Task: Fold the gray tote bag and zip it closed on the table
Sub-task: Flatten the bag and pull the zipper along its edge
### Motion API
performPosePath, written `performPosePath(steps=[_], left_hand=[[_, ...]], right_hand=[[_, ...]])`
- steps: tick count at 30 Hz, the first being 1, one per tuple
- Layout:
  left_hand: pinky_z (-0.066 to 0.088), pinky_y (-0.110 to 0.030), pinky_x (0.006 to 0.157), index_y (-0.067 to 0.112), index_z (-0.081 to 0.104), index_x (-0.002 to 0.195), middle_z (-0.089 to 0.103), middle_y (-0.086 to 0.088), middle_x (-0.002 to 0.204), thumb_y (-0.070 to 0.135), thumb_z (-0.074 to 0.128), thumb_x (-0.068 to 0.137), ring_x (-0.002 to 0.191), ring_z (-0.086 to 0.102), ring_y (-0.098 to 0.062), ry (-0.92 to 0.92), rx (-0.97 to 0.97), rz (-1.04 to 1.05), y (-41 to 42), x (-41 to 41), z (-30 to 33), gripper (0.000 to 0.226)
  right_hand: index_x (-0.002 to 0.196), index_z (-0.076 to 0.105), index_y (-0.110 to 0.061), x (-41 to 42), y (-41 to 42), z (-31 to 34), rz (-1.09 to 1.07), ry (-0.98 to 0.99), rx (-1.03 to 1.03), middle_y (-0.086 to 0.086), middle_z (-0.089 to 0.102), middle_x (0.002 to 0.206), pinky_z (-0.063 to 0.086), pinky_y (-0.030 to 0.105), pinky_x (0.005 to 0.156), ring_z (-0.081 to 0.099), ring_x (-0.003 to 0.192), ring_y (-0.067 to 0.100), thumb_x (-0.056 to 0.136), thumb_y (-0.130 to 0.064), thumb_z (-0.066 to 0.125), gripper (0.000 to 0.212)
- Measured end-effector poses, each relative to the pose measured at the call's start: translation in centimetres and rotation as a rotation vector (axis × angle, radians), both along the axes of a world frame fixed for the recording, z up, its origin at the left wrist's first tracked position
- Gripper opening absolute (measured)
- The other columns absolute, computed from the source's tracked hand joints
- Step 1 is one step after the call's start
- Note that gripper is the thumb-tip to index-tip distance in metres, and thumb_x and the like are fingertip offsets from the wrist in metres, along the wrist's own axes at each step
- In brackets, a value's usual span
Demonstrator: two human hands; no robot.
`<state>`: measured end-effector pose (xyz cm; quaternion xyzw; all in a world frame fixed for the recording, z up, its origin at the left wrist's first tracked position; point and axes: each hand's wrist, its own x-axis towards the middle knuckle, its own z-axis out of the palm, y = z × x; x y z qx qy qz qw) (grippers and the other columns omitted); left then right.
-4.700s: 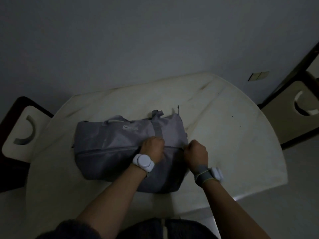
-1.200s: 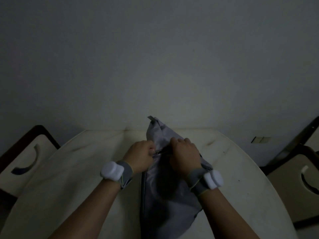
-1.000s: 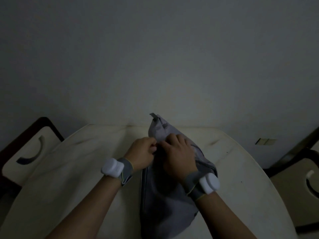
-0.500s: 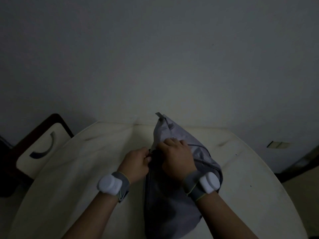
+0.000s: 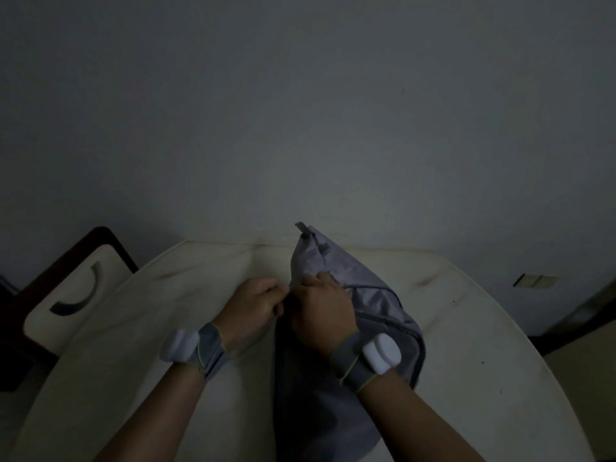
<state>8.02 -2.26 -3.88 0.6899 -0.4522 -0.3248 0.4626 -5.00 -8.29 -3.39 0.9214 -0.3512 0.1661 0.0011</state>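
The gray tote bag [image 5: 373, 301] lies lengthwise away from me on the round white table [image 5: 150, 328], its far end raised in a point with a small strap tab on top. My left hand [image 5: 256, 305] pinches the bag's left edge, fingers closed, probably on the zipper pull, which is too dark to make out. My right hand [image 5: 323, 315] lies right beside it, gripping the fabric next to the zipper line. Both wrists wear gray bands with white pods. The bag's near part is in deep shadow between my forearms.
A dark-framed chair with a pale seat [image 5: 70, 291] stands at the table's left. A plain gray wall [image 5: 300, 111] rises just behind the table's far edge. A small pale plate [image 5: 533, 281] sits low on the wall at the right. The scene is dim.
Since several seconds ago the bag was turned from sideways to lengthwise. Over the last second my hands have stayed pinched together on its left edge while my view shifted a little.
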Motion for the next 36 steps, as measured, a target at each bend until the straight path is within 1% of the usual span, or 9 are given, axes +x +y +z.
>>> performPosePath(steps=[3, 7, 10, 14, 19, 23, 26, 32, 36], left_hand=[[0.048, -0.025, 0.058, 0.018, 0.063, 0.080, 0.064, 0.005, 0.069, 0.006, 0.059, 0.072, 0.059, 0.058, -0.004, -0.332, 0.001, -0.002, 0.2, -0.1, -0.9, 0.014], [0.047, -0.031, 0.059, 0.011, 0.060, 0.068, 0.067, -0.009, 0.072, 0.019, 0.057, 0.064, 0.069, 0.063, -0.025, -0.599, -0.025, -0.117, 0.1, -1.4, -1.8, 0.009], [0.041, -0.028, 0.052, 0.013, 0.056, 0.056, 0.067, -0.010, 0.063, 0.022, 0.053, 0.066, 0.063, 0.064, -0.022, -0.563, -0.072, -0.012, -0.2, -2.0, -2.3, 0.014], [0.028, -0.022, 0.051, 0.023, 0.037, 0.046, 0.060, -0.012, 0.053, 0.015, 0.053, 0.063, 0.052, 0.058, -0.029, -0.623, -0.137, 0.049, -0.5, -2.4, -2.5, 0.024], [0.028, -0.023, 0.054, 0.016, 0.048, 0.049, 0.060, -0.016, 0.061, 0.017, 0.056, 0.067, 0.060, 0.058, -0.035, -0.665, -0.054, 0.035, -1.8, -2.3, -2.7, 0.020], [0.030, -0.024, 0.054, 0.012, 0.055, 0.055, 0.058, -0.016, 0.065, 0.021, 0.059, 0.065, 0.064, 0.056, -0.035, -0.685, -0.039, 0.077, -2.2, -2.6, -3.0, 0.014], [0.027, -0.024, 0.052, 0.013, 0.054, 0.056, 0.054, -0.012, 0.061, 0.018, 0.061, 0.062, 0.063, 0.055, -0.032, -0.708, -0.024, 0.102, -2.2, -2.1, -3.4, 0.011], [0.034, -0.028, 0.049, 0.012, 0.048, 0.053, 0.057, -0.013, 0.057, 0.019, 0.052, 0.059, 0.063, 0.053, -0.035, -0.705, -0.005, 0.133, -2.0, -2.4, -2.6, 0.010], [0.048, -0.036, 0.052, 0.009, 0.061, 0.063, 0.063, -0.014, 0.065, 0.022, 0.053, 0.068, 0.066, 0.057, -0.036, -0.805, -0.068, 0.026, -2.5, -2.5, -1.1, 0.016]], right_hand=[[0.061, 0.069, -0.017, 0.6, 0.3, -0.1, -0.072, -0.034, 0.036, 0.006, 0.058, 0.065, 0.037, 0.030, 0.056, 0.055, 0.063, 0.031, 0.075, -0.031, 0.060, 0.022], [0.051, 0.049, -0.014, 1.1, 0.4, -0.2, -0.128, -0.099, 0.105, 0.010, 0.058, 0.057, 0.032, 0.028, 0.045, 0.055, 0.051, 0.031, 0.074, -0.027, 0.059, 0.028], [0.048, 0.048, -0.014, 1.0, 0.7, -0.1, -0.191, -0.128, 0.065, 0.008, 0.053, 0.047, 0.026, 0.025, 0.042, 0.049, 0.039, 0.028, 0.065, -0.024, 0.062, 0.025], [0.051, 0.051, -0.013, 0.5, 1.0, 0.0, -0.224, -0.164, -0.021, 0.007, 0.053, 0.047, 0.034, 0.025, 0.042, 0.049, 0.039, 0.027, 0.064, -0.024, 0.049, 0.017], [0.053, 0.054, -0.012, -0.1, 0.2, -0.2, -0.282, -0.198, -0.034, 0.007, 0.056, 0.048, 0.029, 0.022, 0.037, 0.051, 0.038, 0.027, 0.059, -0.029, 0.060, 0.019], [0.055, 0.054, -0.011, -1.1, -0.7, -0.3, -0.312, -0.250, -0.059, 0.009, 0.057, 0.049, 0.024, 0.022, 0.040, 0.052, 0.038, 0.029, 0.065, -0.026, 0.048, 0.019], [0.059, 0.057, -0.011, -1.8, -1.2, -0.5, -0.358, -0.232, -0.036, 0.009, 0.059, 0.050, 0.025, 0.023, 0.042, 0.052, 0.038, 0.030, 0.063, -0.016, 0.063, 0.009], [0.060, 0.056, -0.010, -1.9, -0.7, -0.5, -0.367, -0.280, 0.010, 0.011, 0.060, 0.054, 0.029, 0.025, 0.045, 0.054, 0.042, 0.032, 0.069, -0.016, 0.063, 0.012], [0.069, 0.053, -0.011, -2.5, -1.2, 0.9, -0.381, -0.296, 0.083, 0.014, 0.066, 0.069, 0.027, 0.027, 0.048, 0.059, 0.058, 0.035, 0.084, -0.018, 0.058, 0.017]])
